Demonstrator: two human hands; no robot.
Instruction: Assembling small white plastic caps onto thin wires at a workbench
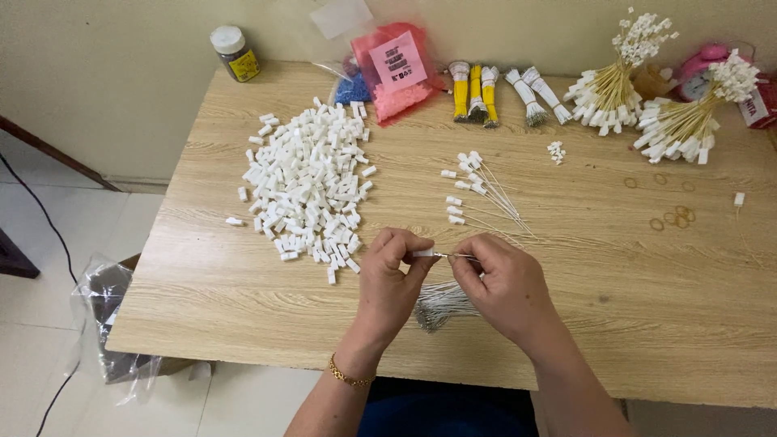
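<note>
- Fingers of the left hand [388, 279] pinch a small white cap [422, 253], thumb and forefinger closed tight on it, holding it level so its open end faces the other hand.
- Right hand [506, 283] fingers nip a thin wire [457, 256] close to its tip, lined up straight with the cap; the short grip looks meant to keep it stiff.
- Just under both hands lies a loose bundle of bare wires [441, 306], within easy reach.
- Left of the fingers, a pile of white caps [307, 182] spreads over the worktop [631, 299].
- Beyond the fingers, a few capped wires [477, 190] lie fanned out, apart from the bare ones.
- Far right, tied bunches of capped wires [676, 125] stand out of the way, near scattered rubber bands [672, 217].
</note>
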